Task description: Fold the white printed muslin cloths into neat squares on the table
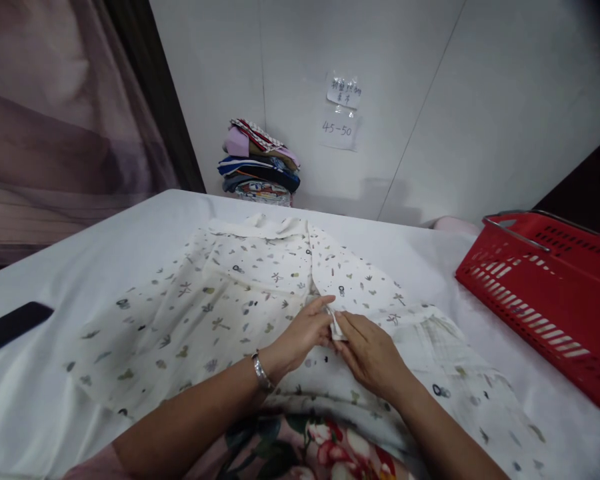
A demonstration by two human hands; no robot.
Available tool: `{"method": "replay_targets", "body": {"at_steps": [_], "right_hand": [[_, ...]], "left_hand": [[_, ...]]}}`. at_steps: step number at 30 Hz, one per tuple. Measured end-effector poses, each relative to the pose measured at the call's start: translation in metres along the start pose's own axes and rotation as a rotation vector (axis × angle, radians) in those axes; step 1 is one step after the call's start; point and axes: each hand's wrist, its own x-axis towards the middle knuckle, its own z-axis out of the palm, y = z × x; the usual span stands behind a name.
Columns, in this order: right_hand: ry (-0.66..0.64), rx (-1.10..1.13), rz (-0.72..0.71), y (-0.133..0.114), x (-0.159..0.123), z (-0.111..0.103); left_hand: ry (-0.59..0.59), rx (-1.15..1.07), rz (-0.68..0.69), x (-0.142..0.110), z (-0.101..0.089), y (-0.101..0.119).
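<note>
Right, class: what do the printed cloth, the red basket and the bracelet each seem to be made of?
Printed cloth: thin, matte fabric, perhaps cotton, judging by its soft creases.
Red basket: probably smooth moulded plastic, given the even colour and regular slots.
Bracelet: shiny, silver-coloured, apparently metal, from its bright highlights.

Cloth: spread on table. Basket: on table, right of cloth. Item, unidentified: on table, left of cloth. Stack of fabrics: behind cloth, at table's far edge. Paper notes: on wall, right of stack.
</note>
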Motion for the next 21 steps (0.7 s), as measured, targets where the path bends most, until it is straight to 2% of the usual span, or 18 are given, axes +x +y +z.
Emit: {"method": "replay_targets", "body": {"at_steps": [3,9,12,16,21], "right_hand": [[0.003,0.036,-0.008,0.0014,-0.0011,0.0008],[0.093,0.069,0.025,0.0032,-0.0038,0.0042],[0.122,0.049,-0.008,0.0035,-0.0046,0.0042],[0.097,-0.004,-0.079,0.0034,-0.0036,0.0019],[0.051,-0.020,-0.091,0.0030,-0.0033,-0.0019]], "left_hand": [[-0.008,0.008,-0.008,0.0032,-0.0036,-0.0029],[-0.023,0.044,-0.001,0.0025,-0.0022,-0.0017],[-0.014,0.044,-0.008,0.0026,-0.0014,-0.0005],[-0.022,0.033,-0.019,0.0043,-0.0047,-0.0019],[-0.010,0.023,-0.025,0.0043,-0.0060,-0.0021]]}}
